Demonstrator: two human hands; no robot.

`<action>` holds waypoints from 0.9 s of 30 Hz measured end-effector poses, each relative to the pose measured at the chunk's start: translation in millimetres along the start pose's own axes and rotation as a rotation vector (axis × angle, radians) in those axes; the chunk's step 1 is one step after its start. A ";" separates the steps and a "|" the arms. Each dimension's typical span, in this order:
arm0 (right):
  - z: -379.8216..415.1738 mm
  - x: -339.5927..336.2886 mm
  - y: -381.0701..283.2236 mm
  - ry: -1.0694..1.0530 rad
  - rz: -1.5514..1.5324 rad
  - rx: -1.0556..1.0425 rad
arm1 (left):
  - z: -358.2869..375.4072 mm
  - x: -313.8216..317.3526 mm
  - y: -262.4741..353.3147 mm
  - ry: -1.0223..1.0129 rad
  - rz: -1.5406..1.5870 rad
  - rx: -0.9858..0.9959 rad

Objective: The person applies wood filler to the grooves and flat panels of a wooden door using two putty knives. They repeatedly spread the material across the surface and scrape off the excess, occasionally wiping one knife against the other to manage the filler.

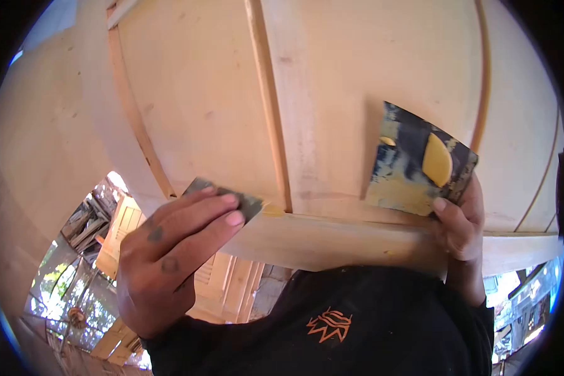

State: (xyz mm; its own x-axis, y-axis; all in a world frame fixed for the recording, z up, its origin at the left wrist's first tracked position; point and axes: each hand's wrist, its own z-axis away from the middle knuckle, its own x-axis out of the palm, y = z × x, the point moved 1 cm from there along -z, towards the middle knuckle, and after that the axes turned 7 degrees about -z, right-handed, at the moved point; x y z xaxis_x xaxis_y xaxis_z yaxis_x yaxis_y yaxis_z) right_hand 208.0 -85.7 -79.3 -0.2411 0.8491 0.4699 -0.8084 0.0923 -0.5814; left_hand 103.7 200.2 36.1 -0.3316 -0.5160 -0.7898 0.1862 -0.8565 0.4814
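Observation:
My left hand (pixel 169 257) presses a small dark flat scraper (pixel 252 205) against a pale wooden panelled door (pixel 344 75), with fingers laid along its top. A smear of yellow putty (pixel 271 210) lies on the wood just off the scraper's right corner, near the foot of a raised strip. My right hand (pixel 460 219) pinches a square, stained putty board (pixel 398 178) by its lower right corner, thumb on the front face. On that board sit a thick yellow dab of putty (pixel 437 161) and a smaller blob. The fingers behind it are mostly hidden.
Narrow wooden strips (pixel 266 94) divide the door's panels. A bottom rail (pixel 332 241) runs across in front of my dark shirt (pixel 388 313). More louvred wooden pieces (pixel 222 285) stand below, and stacked scrap wood (pixel 91 219) shows at the left.

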 end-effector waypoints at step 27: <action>9.0 -14.5 0.8 0.281 0.040 0.129 | -10.4 32.3 -35.3 -0.754 -0.082 -0.080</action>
State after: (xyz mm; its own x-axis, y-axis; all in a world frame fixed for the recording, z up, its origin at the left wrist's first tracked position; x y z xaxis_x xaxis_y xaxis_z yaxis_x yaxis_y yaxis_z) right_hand 206.0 -102.6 -80.6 -0.1303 0.9630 0.2360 -0.8671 0.0047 -0.4982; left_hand 96.0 213.6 -10.3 -0.8838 -0.3269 -0.3347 0.1907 -0.9050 0.3804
